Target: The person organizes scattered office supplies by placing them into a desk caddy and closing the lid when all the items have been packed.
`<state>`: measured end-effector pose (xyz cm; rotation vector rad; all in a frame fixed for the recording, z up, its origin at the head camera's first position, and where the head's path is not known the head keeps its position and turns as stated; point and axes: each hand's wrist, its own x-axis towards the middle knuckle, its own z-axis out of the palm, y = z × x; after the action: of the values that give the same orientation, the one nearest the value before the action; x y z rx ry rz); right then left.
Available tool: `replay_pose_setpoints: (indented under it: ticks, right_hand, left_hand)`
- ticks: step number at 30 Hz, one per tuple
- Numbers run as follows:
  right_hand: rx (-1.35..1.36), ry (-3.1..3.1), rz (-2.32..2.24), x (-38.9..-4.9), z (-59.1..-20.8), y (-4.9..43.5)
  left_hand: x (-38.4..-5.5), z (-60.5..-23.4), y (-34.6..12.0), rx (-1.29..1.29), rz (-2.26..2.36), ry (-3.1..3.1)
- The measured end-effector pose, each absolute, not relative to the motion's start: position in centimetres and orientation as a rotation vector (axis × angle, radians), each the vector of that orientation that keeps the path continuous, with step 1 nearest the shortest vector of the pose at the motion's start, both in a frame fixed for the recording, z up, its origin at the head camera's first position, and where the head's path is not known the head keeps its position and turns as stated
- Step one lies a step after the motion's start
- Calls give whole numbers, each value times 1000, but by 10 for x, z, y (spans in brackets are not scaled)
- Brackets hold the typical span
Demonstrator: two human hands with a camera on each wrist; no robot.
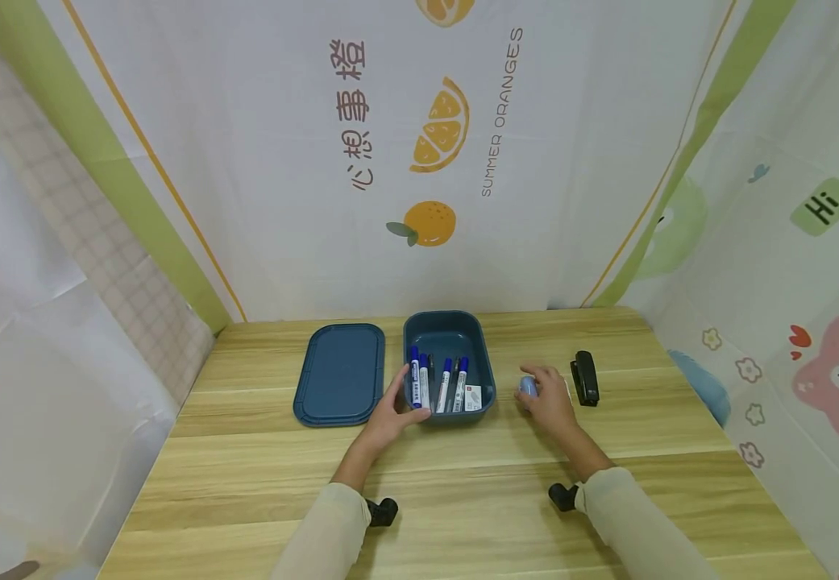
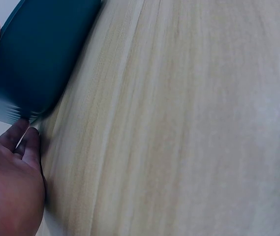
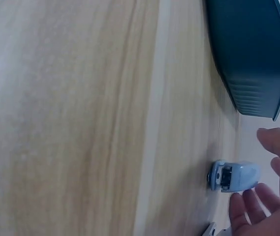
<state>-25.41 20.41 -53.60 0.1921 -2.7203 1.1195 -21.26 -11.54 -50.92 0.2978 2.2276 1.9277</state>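
Observation:
In the head view, my left hand (image 1: 388, 415) rests at the near left corner of a dark blue box (image 1: 489, 374), thumb and fingers spread along its outside. Several blue-capped markers (image 1: 422, 383) and a small white packet (image 1: 473, 398) lie inside the box. Right of it, my right hand (image 1: 551, 403) is around a small light blue stapler (image 3: 242, 176). The right wrist view shows this stapler on the table, with fingers close behind it and the thumb apart from it. Whether the fingers touch it, I cannot tell.
A blue lid (image 1: 341, 374) lies flat left of the box. Right of my right hand is a black stapler (image 1: 586, 378), and a small pale thing (image 1: 567, 390) shows partly behind that hand. Printed cloth (image 1: 281, 201) hangs along the wooden table's (image 1: 463, 499) back edge.

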Motion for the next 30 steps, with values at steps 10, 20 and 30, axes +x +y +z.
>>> replay_pose_setpoints:
  ticks: [10,20,30]
  right_hand:
    - [173,-2825,1145,-249,-538,205]
    - [209,-2885,1084,-251,-538,207]
    - [211,-2960,1081,-249,-534,210]
  left_hand:
    - [-213,-508,-116,291,1920,2228]
    - [-213,-509,-116,293,1912,2241]
    - [-212,-508,-115,293,1914,2239]
